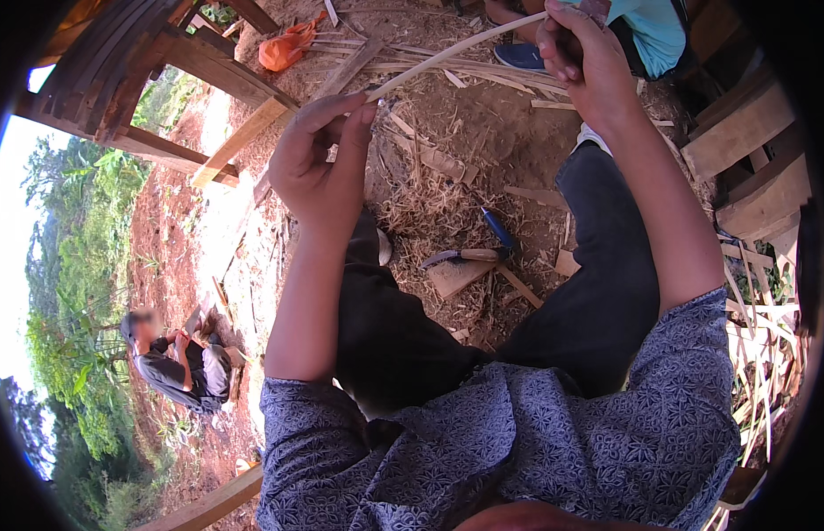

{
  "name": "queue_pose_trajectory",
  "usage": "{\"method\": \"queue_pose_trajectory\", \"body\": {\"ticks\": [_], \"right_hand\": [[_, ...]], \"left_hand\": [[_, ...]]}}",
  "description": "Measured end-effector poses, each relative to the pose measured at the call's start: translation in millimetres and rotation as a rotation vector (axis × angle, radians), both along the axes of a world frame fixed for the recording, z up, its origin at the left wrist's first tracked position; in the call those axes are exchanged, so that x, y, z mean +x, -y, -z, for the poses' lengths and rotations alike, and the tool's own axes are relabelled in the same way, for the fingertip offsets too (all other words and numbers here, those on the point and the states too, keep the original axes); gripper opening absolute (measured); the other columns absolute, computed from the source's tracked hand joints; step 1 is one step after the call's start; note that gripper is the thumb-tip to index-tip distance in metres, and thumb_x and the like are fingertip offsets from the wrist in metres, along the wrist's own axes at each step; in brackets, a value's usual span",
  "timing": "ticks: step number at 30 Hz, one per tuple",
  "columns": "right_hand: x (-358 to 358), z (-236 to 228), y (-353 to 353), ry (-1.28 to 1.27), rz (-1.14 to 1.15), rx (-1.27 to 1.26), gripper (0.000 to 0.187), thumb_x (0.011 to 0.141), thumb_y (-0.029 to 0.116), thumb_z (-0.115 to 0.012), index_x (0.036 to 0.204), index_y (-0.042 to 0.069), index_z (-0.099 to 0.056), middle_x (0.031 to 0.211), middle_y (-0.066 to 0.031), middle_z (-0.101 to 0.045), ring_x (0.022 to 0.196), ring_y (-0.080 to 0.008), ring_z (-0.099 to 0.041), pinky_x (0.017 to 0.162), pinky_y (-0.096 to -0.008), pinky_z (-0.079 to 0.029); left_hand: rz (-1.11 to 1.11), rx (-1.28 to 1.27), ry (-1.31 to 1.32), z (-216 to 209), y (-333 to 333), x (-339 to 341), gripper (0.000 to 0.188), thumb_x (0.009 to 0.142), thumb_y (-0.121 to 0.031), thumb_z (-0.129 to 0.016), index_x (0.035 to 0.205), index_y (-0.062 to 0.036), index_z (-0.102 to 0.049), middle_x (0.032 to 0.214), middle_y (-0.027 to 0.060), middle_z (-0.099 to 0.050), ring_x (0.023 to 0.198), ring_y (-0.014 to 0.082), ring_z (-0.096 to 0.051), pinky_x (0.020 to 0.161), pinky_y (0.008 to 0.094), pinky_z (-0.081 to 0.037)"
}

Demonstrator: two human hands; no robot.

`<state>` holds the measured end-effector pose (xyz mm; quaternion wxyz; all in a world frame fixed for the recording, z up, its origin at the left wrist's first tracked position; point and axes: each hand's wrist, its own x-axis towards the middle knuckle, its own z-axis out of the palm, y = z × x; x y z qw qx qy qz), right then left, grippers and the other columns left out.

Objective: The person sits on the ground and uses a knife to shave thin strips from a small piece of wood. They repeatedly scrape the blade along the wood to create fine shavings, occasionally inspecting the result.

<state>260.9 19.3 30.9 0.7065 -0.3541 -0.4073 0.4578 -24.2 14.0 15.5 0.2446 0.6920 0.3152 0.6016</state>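
Observation:
A long thin pale bamboo strip (447,55) runs between both hands, held up in front of me. My left hand (323,164) pinches its near end between thumb and fingers. My right hand (585,62) grips the strip farther along, up at the top of the view. Below them are my knees in dark trousers. On the ground between my legs lies a curved knife (461,257) on a small wooden block (456,276), with a blue-handled tool (498,227) beside it.
Shavings and split strips litter the dirt floor. Wooden beams (208,71) frame the upper left, planks (748,150) stack at the right. An orange bag (284,49) lies at the top. Another person in a teal shirt (651,31) sits opposite; a further person (177,363) crouches lower left outside.

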Motion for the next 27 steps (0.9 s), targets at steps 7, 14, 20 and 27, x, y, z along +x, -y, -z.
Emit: {"method": "queue_pose_trajectory", "body": {"ticks": [7,14,20,27], "right_hand": [[0,1,0,0.007,0.012,0.009,0.012,0.096,0.019,-0.054,0.088,0.01,-0.057,0.063,-0.0056,-0.061,0.041,-0.0076,-0.042,0.037,-0.0226,-0.03],[-4,-3,3,-0.01,0.027,-0.01,0.014,0.096,0.018,-0.051,0.086,0.01,-0.057,0.062,-0.0054,-0.06,0.041,-0.0079,-0.042,0.038,-0.0232,-0.031],[2,6,-3,0.126,-0.058,0.014,0.031,0.097,0.022,-0.051,0.07,0.009,-0.058,0.058,-0.0033,-0.057,0.041,-0.0076,-0.041,0.039,-0.0234,-0.03],[-11,-1,2,0.228,-0.007,-0.021,0.032,0.097,0.025,-0.054,0.071,0.008,-0.058,0.057,-0.0016,-0.056,0.044,-0.0068,-0.044,0.041,-0.0216,-0.031]], "left_hand": [[-0.007,-0.003,0.011,-3,4,1,0.015,0.085,0.006,-0.072,0.099,0.0037,-0.066,0.098,0.0117,-0.07,0.076,0.0103,-0.065,0.067,0.0218,-0.052],[0.001,0.012,0.012,-3,3,1,0.014,0.085,0.006,-0.071,0.099,0.004,-0.066,0.098,0.0118,-0.07,0.076,0.0104,-0.065,0.067,0.0222,-0.053],[0.002,0.017,0.035,-3,3,1,0.021,0.084,0.005,-0.073,0.104,0.0041,-0.067,0.096,0.0101,-0.069,0.075,0.0089,-0.064,0.067,0.0214,-0.051],[0.0,0.085,-0.087,-4,-5,6,0.027,0.083,-0.002,-0.076,0.109,-0.0021,-0.07,0.094,0.0052,-0.069,0.072,0.0073,-0.062,0.064,0.0205,-0.05]]}}
